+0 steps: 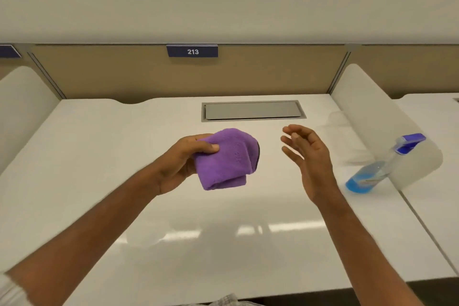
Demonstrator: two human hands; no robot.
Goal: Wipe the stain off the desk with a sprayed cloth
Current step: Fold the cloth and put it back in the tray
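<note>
My left hand [180, 161] holds a folded purple cloth [227, 160] above the middle of the white desk [99, 156], thumb pressed on its top. To its right my right hand [309, 159] hovers open with fingers spread and nothing in it. A spray bottle [380, 169] with blue liquid and a blue-and-white trigger head stands at the desk's right side, against the divider, about a hand's width right of my right hand. I cannot make out a stain on the desk surface.
A grey cable hatch [253, 110] is set into the desk's far middle. White rounded dividers stand at the left [22, 107] and right [377, 117]. A tan back panel carries a blue sign reading 213 [192, 51]. Another desk lies to the right.
</note>
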